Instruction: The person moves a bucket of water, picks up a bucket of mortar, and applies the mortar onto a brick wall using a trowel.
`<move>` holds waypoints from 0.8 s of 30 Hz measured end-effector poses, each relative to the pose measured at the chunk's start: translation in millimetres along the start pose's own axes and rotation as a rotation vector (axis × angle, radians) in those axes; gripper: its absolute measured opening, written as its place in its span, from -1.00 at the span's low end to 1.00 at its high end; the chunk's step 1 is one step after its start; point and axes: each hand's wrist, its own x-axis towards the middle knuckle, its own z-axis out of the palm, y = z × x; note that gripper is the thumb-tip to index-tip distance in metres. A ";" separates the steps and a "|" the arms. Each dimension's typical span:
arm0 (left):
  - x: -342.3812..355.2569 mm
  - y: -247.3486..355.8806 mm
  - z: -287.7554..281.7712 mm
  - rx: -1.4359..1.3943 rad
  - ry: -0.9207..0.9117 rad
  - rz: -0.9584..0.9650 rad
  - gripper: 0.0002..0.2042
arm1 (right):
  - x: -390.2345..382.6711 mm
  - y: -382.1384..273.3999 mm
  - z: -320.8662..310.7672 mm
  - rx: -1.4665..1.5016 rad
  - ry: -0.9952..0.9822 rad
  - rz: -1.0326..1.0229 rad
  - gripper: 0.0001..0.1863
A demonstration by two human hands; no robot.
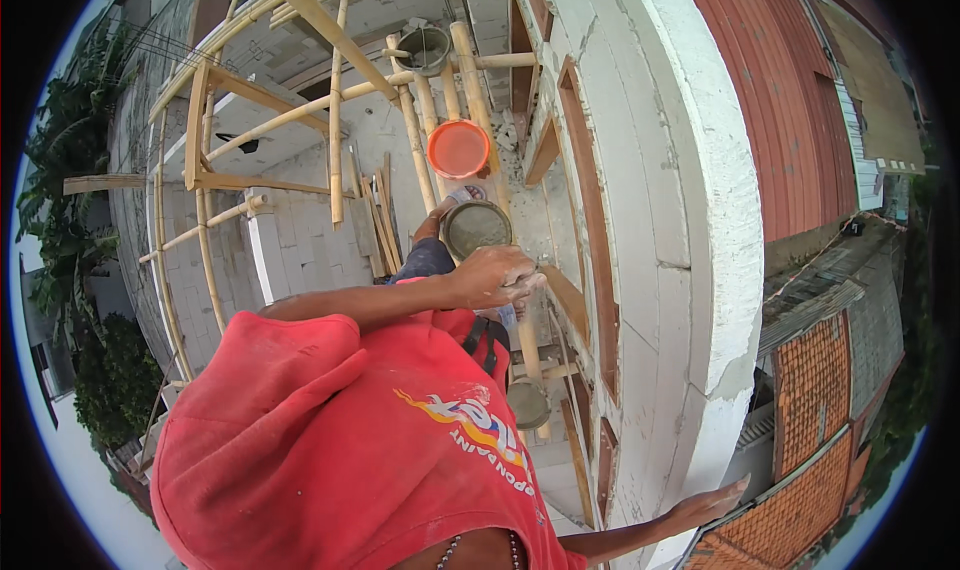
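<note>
My left hand (500, 280), dusty with pale powder, hangs in front of my body with fingers curled; what they hold, if anything, I cannot make out. Just beyond it is a round container of wet grey mix (476, 228), beside my foot (462, 198). An orange bucket (458, 149) stands farther up on the bamboo poles. At the lower right my right hand (708, 505) reaches along the white block wall (727, 320), fingers outstretched, near its outer edge. A second container of grey mix (527, 405) sits lower down.
Bamboo scaffolding (413, 140) supports me beside the wall, with a drop at its left. A grey bucket (423, 48) sits at the far end. Wooden frames (585, 220) are set in the wall. Tiled roofs (810, 400) and red metal sheeting (760, 90) lie beyond it.
</note>
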 end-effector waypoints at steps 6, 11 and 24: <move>-34.8 -271.8 -54.2 -0.207 0.265 -1.042 -0.67 | 17.2 -152.6 49.4 -0.033 -0.169 -0.017 -0.14; -70.2 -472.6 -54.8 -0.360 0.450 -1.318 -0.66 | 30.0 -249.2 131.2 -0.087 -0.271 -0.001 -0.09; -98.5 -750.6 4.4 0.061 0.580 -1.547 -0.69 | 7.0 -365.0 260.3 -0.241 -0.186 0.124 -0.10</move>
